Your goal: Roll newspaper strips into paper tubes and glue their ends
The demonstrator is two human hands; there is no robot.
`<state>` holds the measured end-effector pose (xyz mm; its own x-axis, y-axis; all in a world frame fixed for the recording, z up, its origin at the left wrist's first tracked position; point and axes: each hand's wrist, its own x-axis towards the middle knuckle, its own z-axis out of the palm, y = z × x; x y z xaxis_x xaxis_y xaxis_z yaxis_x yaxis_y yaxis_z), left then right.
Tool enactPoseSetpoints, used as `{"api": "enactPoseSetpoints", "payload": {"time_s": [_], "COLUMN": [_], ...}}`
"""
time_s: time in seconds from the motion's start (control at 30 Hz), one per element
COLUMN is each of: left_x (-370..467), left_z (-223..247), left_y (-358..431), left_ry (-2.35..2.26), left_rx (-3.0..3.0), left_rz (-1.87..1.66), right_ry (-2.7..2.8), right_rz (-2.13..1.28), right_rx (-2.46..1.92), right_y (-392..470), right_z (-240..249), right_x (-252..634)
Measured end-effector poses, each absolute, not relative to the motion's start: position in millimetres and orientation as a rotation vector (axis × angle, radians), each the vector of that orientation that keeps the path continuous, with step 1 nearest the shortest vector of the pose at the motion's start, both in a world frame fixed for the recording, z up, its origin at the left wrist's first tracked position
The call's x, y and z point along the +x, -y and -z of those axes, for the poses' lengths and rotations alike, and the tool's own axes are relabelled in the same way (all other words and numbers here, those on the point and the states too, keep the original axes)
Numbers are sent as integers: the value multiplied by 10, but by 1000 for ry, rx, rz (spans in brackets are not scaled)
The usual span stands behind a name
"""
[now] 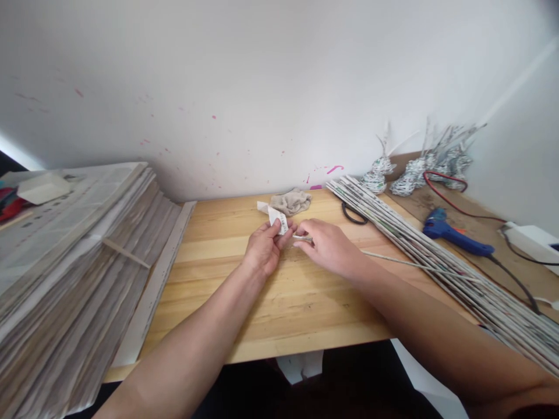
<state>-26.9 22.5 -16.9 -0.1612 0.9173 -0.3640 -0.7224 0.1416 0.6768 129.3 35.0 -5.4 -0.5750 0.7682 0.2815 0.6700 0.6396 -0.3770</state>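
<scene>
Over the middle of the wooden table, my left hand (265, 245) pinches a strip of printed paper (278, 219) between thumb and fingers. The strip's loose end sticks up toward the wall. Just to the right, my right hand (326, 243) is closed on a thin rolled paper stick (393, 259). One end of the stick shows by the fingertips; the rest passes under my right forearm and out over the bundle of paper sticks (408, 241). Whether strip and stick join between my hands I cannot tell. Behind the strip lies a crumpled grey cloth (292, 201).
Tall stacks of cut newspaper (109, 291) fill the left side. On the right are black-handled scissors (353, 214), a blue glue gun (456, 234), a white power strip (535, 240) and several woven paper pieces (408, 177). A white wall (244, 87) stands behind.
</scene>
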Motion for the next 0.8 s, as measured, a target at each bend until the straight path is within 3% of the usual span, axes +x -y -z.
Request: {"api": "enactPoseSetpoints", "payload": {"time_s": [0.8], "left_x": [-270], "left_z": [178], "left_y": [-240], "left_ry": [-958], "left_rx": [311], "left_rz": [-1478], "right_ry": [2474], "right_rz": [-301], "right_rx": [-1069], "right_y": [-378], "right_z": [99], "right_x": [1288]}}
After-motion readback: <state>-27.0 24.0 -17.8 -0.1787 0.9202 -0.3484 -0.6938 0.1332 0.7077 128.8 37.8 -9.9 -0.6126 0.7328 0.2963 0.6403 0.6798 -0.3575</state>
